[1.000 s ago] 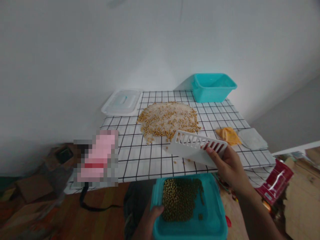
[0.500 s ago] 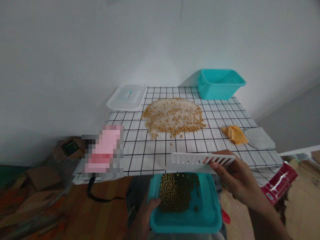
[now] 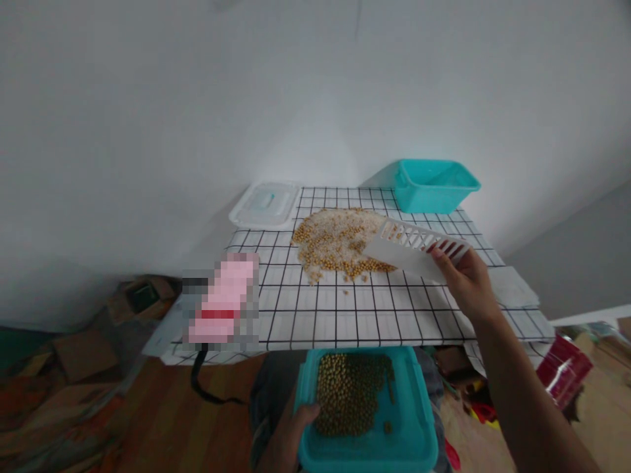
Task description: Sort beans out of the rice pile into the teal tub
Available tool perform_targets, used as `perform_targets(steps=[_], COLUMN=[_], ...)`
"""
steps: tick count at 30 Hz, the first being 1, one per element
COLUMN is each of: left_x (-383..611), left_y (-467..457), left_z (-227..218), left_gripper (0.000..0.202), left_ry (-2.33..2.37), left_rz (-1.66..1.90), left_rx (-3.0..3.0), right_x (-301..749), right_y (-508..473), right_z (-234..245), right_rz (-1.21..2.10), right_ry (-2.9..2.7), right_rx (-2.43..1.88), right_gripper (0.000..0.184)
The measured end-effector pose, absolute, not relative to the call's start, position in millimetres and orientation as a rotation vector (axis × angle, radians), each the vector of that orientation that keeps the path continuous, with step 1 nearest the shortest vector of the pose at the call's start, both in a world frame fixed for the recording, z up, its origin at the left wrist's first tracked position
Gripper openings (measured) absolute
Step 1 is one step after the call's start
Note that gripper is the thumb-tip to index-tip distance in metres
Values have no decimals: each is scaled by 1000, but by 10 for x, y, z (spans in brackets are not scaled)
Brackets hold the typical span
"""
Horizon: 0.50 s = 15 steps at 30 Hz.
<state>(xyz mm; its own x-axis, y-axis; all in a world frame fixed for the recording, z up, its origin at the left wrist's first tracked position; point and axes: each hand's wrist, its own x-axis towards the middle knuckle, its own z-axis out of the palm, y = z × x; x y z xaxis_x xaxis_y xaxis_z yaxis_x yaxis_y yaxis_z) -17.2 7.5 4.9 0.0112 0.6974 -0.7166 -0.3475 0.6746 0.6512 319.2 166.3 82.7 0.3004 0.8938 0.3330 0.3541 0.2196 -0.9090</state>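
Note:
My left hand grips the left rim of a teal plastic container, its thumb over the edge. Yellowish soybeans lie inside, mostly toward the container's left. My right hand is closed on the right end of a white slotted plastic divider. The divider is tilted, its left end at the right side of a pile of soybeans mixed with pale grains on the table. Whether it touches the pile I cannot tell.
A second teal bin stands at the table's back right. A clear lid lies at the back left, with a blurred pink object nearer me. White folded cloth rests on the gridded tablecloth at right.
My right hand has carried the slotted divider forward from above the container to the pile's right side. My left hand still holds the container. The view has shifted slightly.

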Motion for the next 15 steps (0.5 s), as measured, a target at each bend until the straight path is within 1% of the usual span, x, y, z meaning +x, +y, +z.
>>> perform_targets(steps=[5, 12, 15], left_x=[-132, -42, -19], left_y=[82, 153, 175], left_z=[39, 239, 320], left_gripper=[50, 47, 44], left_ry=[1363, 1328, 1323], left_rz=[810, 817, 809], left_rx=[201, 239, 288], right_x=[3186, 3002, 2981], right_y=[1796, 1649, 1547], right_z=[768, 755, 804], right_rz=[717, 725, 721], right_ry=[-1340, -1375, -1348], right_rx=[-1330, -1331, -1307], right_gripper=[37, 37, 34])
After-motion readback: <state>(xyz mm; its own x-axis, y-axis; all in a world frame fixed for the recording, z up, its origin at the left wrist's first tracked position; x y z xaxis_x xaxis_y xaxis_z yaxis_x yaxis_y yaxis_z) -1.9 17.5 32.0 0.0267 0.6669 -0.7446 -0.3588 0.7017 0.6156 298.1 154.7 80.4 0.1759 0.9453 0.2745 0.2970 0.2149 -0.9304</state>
